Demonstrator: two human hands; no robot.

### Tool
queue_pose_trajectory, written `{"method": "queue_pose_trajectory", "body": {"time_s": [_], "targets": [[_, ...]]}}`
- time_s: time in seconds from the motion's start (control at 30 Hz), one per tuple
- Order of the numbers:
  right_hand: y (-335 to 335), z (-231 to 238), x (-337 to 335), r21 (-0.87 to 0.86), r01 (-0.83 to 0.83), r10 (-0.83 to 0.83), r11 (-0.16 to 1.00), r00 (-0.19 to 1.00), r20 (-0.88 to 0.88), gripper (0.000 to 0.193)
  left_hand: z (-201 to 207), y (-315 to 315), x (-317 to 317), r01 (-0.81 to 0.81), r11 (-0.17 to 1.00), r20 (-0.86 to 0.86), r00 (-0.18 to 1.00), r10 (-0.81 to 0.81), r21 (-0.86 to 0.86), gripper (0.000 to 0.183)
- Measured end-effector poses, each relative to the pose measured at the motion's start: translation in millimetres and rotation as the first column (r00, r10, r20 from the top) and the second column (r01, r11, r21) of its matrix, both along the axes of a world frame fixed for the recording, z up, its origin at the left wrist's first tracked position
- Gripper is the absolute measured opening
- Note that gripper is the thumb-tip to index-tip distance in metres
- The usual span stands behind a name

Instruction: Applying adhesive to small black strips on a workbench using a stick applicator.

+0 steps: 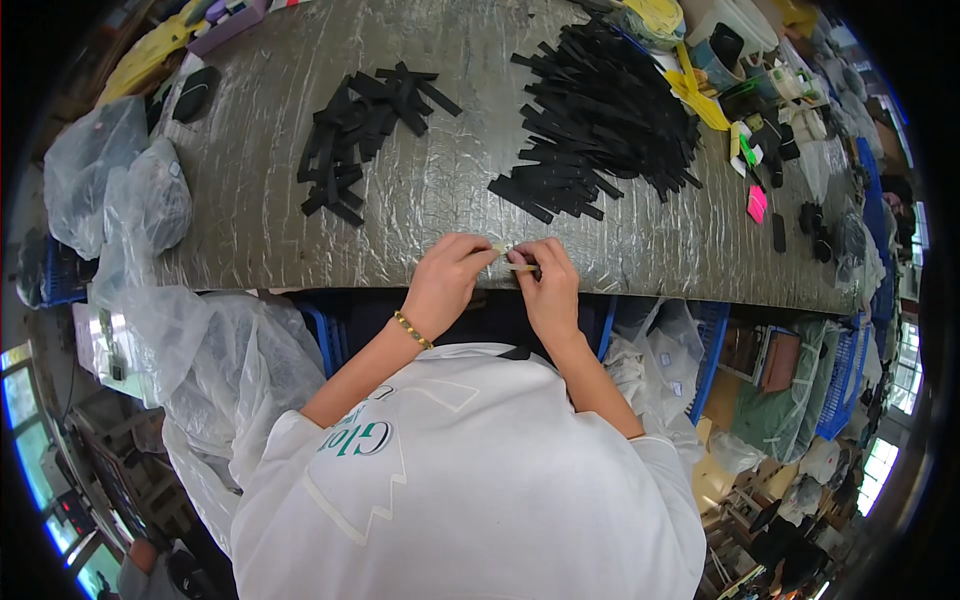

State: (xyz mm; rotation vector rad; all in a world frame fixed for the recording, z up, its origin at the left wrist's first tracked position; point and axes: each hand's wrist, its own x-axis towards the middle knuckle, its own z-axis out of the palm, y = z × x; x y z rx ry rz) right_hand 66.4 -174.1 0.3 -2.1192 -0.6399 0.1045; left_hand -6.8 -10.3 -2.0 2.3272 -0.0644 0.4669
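Observation:
Both hands meet over the near edge of the table, fingertips close together. My left hand (446, 282), with a beaded bracelet on its wrist, is closed in a pinch on a small pale piece (503, 248). My right hand (552, 288) is also closed, its fingers at the other side of that piece. A short pale strip (523, 267) sticks out from the right fingers; its kind is too small to make out. Beyond the hands lie a loose pile of black strips (350, 130) on the left and a larger heap of black strips (610, 120) on the right.
The table (250, 150) has a wrinkled, shiny cover. Clear plastic bags (150, 200) hang at its left edge, near a black pouch (196, 94). Tubs (718, 60), a yellow ribbon (692, 88) and a pink piece (757, 203) lie right. Blue crates (708, 355) stand below.

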Motion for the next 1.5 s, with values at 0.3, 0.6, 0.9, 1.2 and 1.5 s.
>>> {"method": "queue_pose_trajectory", "body": {"time_s": [0.3,0.6,0.9,1.2,1.5], "targets": [[-12.0,20.7,31.0,0.236,-0.002,-0.041,0.972,0.983,0.18,0.023,1.9,-1.8,0.8,0.003,0.997,0.002,1.0,-0.003,0.075,0.034],[-7.3,5.3,27.7,0.402,0.13,0.103,0.906,0.855,-0.508,0.026,1.5,-1.5,3.0,0.029,0.987,0.021,0.999,-0.033,0.155,0.033],[-5.8,10.9,21.4,0.155,-0.011,0.055,0.988,0.957,-0.284,0.016,2.2,-0.4,4.0,0.035,0.988,0.028,0.999,-0.04,0.152,0.033],[-5.4,7.6,21.7,0.126,-0.038,0.062,0.991,0.98,-0.187,0.016,0.7,0.1,4.5,0.036,0.987,0.029,0.999,-0.041,0.156,0.034],[-10.0,24.3,21.6,0.085,-0.112,0.132,0.99,0.948,-0.288,0.016,0.0,1.7,2.8,0.028,0.993,-0.011,1.0,-0.027,0.112,0.035]]}}
